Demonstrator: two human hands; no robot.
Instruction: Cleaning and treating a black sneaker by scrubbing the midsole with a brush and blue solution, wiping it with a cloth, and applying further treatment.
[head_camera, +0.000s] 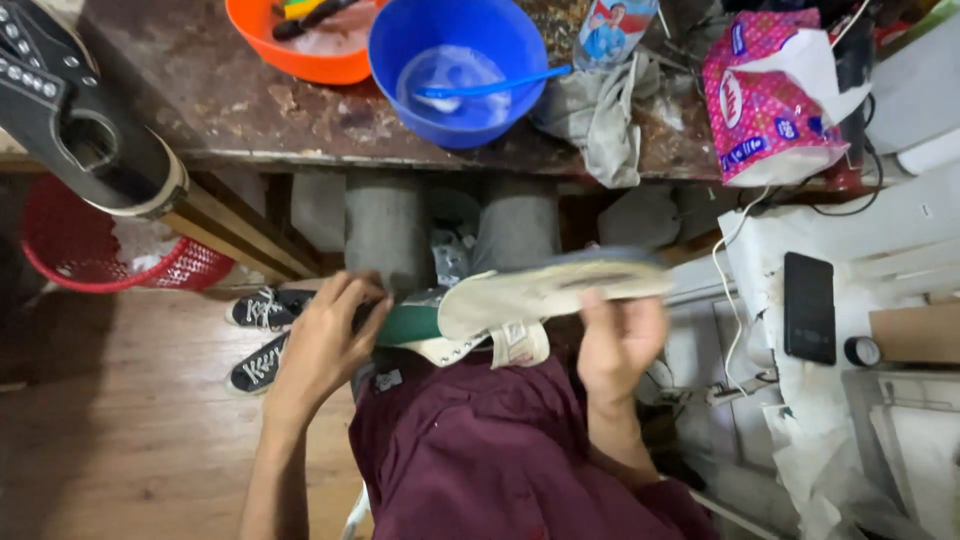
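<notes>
Bare wooden floor (120, 430) lies open to the left. Ahead, the workbench edge (300, 158), blue bowl (458, 70) and 2 black sneakers (262, 335) block passage; cluttered shelves (870, 330) crowd the right.

We see a soft pink package (765, 100) with blue and white marks at the right end of the desk (230, 110). Behind the blue bowl (455, 60) lies a small packet (612, 30) in blue, white and red. Lower right, a flat black phone (809, 306) rests with its screen dark.
</notes>
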